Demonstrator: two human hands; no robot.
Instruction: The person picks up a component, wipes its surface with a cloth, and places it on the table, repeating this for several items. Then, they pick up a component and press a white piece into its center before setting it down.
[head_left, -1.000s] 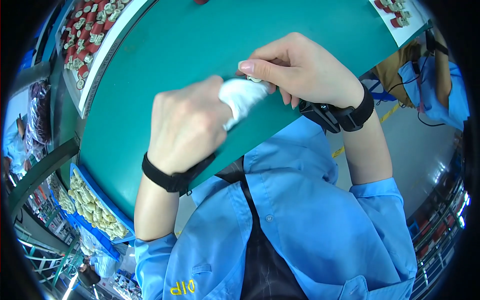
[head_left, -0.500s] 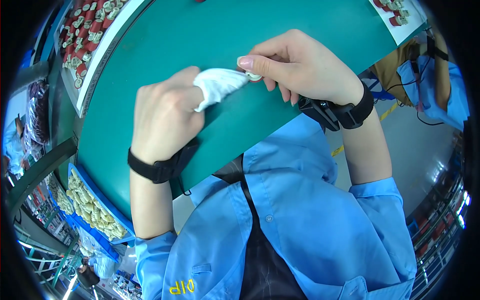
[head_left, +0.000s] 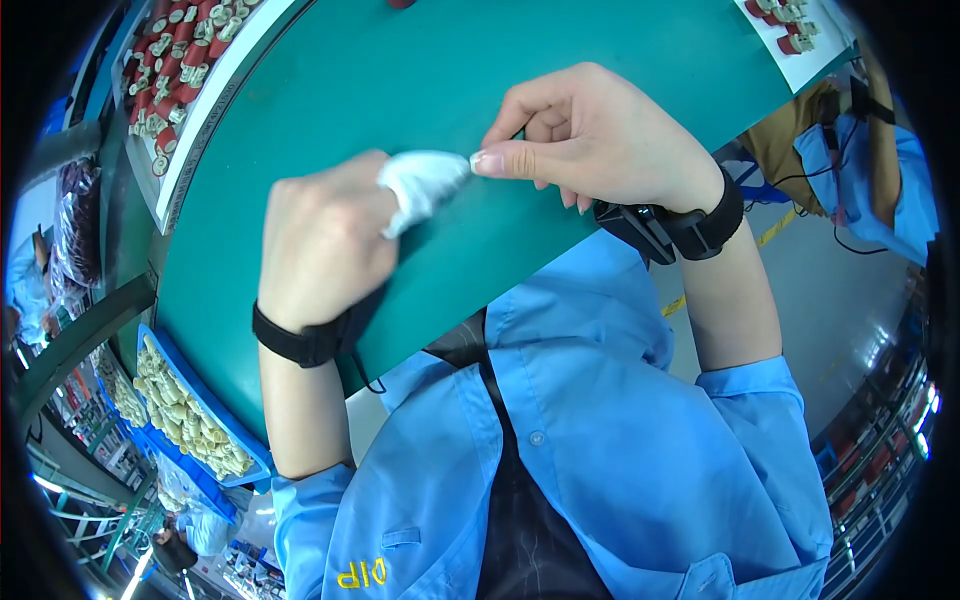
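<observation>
My left hand point(head_left: 325, 240) is curled over the green table, back of the hand upward. White cloth point(head_left: 425, 185), blurred by motion, covers the ends of its thumb and forefinger, which point to the right. Whatever those covered fingertips pinch is hidden. Close by, my right hand point(head_left: 600, 140) holds thumb and forefinger pressed together, its other fingers curled beneath. A tiny pale bit shows at that thumb's tip, touching or nearly touching the cloth; its kind cannot be made out. Both wrists wear black straps, the right with a dark device.
Many red-and-cream cylindrical parts point(head_left: 178, 70) fill a white-edged tray at far left. Several similar ones point(head_left: 790, 25) stand on a white sheet at far right. A blue bin point(head_left: 185, 375) of cream pieces adjoins the green tabletop point(head_left: 440, 80). A person in blue point(head_left: 880, 185) is at right.
The right fingertips have shifted slightly left, and the left hand and cloth slightly left and down. The small cream-and-red part seen under the right fingers no longer shows.
</observation>
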